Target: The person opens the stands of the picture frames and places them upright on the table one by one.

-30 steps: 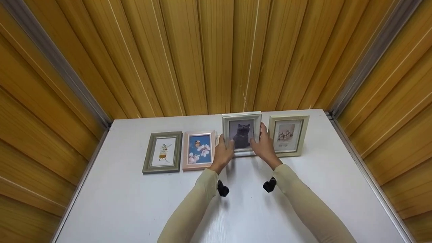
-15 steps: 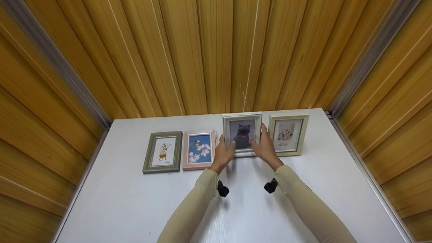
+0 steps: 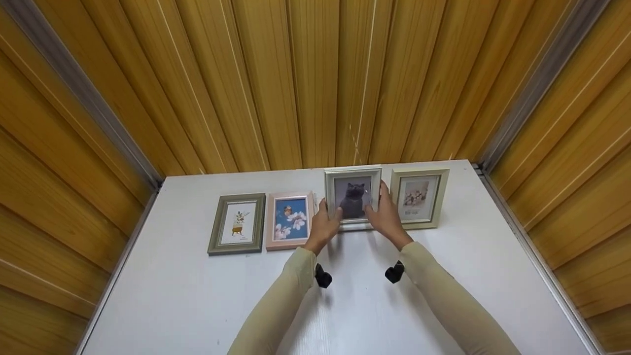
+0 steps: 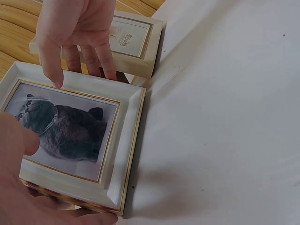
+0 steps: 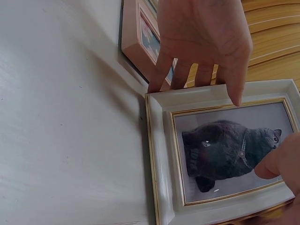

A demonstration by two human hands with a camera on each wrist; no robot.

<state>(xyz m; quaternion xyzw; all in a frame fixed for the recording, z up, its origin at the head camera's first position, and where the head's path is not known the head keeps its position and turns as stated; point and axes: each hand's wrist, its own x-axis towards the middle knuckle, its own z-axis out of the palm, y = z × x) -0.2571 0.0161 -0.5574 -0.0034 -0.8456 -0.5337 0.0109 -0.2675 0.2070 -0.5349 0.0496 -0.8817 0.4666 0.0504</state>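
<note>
Both hands [image 3: 325, 227] gripping a cat picture frame [image 3: 352, 197], apparently curled behind its edges; pink frame [image 3: 290, 220] left, cream frame [image 3: 419, 199] right

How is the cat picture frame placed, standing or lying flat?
Standing: the frame has its lower edge at the white surface, face raised, left hand and right hand gripping its sides.

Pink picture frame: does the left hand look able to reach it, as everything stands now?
Probably yes: the pink frame is close beside the left hand, and nothing shows between them. However, this hand holds the cat frame, so it would likely need to let go first.
</note>
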